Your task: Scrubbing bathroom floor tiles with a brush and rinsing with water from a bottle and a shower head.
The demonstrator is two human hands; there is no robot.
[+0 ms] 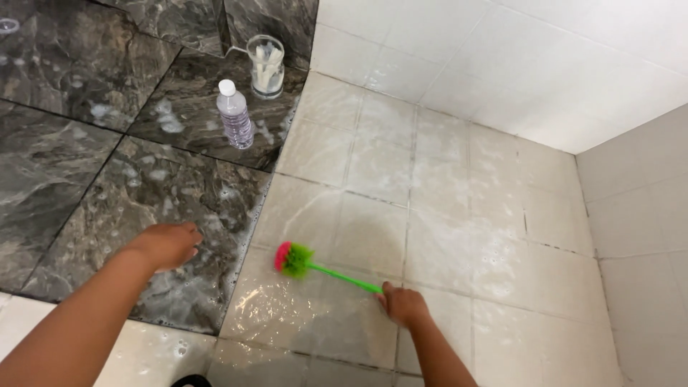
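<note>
On the wet pale floor tiles point(444, 215), right hand point(403, 304) grips the green brush point(315, 266); left hand point(168, 244) rests loose, holding nothing, on the dark tiles point(107, 172); I'd keep bristles flat, short strokes along grout.

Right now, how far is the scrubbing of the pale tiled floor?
Done: soapy foam covers the pale floor tiles and the dark marble slab. In hand: the right hand holds the green-handled brush with a pink and green head on the wet tiles; the left hand hovers over the slab. Left: foam lies unrinsed.
</note>
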